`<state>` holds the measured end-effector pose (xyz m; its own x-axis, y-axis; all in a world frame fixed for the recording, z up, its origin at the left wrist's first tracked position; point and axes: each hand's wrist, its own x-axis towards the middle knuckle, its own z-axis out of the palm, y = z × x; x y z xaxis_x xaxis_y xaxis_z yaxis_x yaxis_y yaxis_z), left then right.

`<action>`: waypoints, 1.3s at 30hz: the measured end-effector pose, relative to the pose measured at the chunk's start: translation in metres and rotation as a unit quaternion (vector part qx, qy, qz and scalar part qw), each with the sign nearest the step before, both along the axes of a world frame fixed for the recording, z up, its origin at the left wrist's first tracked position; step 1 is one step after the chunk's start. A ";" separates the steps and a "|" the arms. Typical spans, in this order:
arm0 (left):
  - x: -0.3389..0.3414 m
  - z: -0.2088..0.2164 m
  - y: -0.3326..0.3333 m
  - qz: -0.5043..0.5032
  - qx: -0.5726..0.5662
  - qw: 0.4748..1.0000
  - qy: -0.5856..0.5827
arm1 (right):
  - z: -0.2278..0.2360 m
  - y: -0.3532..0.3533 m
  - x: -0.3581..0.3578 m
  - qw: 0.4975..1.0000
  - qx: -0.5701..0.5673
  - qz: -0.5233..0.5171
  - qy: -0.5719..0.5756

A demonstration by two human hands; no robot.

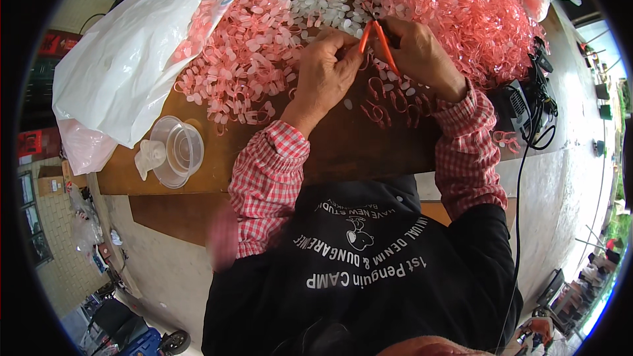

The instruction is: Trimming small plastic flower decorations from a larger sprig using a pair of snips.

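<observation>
My right hand (422, 53) is closed around a tool with two orange handles (388, 51), like small pliers or nippers. Its handles spread in a V toward me, and its dark tip points away, over the pieces. Close against the left handle, my left hand (323, 72) has thumb and fingers pinched together; whatever lies between them is too small or hidden to tell. Under and just nearer than my hands, several pink plastic loops (376, 113) and a few small clear oval pieces lie on the brown table (369, 155).
Pink pieces (237, 66) spread at left, whitish ovals (323, 3) at far middle, and a tall pink heap (455, 20) at right. A white plastic bag (125, 59) covers the far left. Nearer stands a clear round tub (183, 151). Black cables (541, 105) hang at right.
</observation>
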<state>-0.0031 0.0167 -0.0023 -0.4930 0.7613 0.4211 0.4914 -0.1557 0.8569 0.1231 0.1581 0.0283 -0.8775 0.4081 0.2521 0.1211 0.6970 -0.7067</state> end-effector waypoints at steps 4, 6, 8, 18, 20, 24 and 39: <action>0.005 -0.001 0.001 0.000 0.005 1.000 0.029 | 0.006 0.009 0.006 0.997 0.056 0.029 -0.047; -0.003 -0.004 0.001 0.000 0.023 0.999 0.049 | 0.016 0.019 0.015 0.999 -0.021 0.022 -0.040; -0.022 -0.001 -0.004 0.015 -0.019 0.995 -0.099 | 0.016 0.037 0.028 0.995 -0.096 0.012 -0.033; -0.012 0.008 -0.009 -0.051 -0.026 0.994 -0.092 | 0.013 0.030 0.028 0.967 0.211 -0.144 0.019; -0.011 0.011 -0.009 -0.071 -0.014 0.985 -0.160 | 0.013 0.027 0.029 0.965 0.215 -0.148 0.009; -0.015 0.012 -0.009 -0.090 0.046 0.934 -0.343 | 0.019 0.012 0.026 0.974 0.185 -0.133 -0.006; -0.002 0.008 -0.003 -0.111 0.161 0.890 -0.411 | 0.006 -0.025 0.003 0.985 -0.158 0.014 0.068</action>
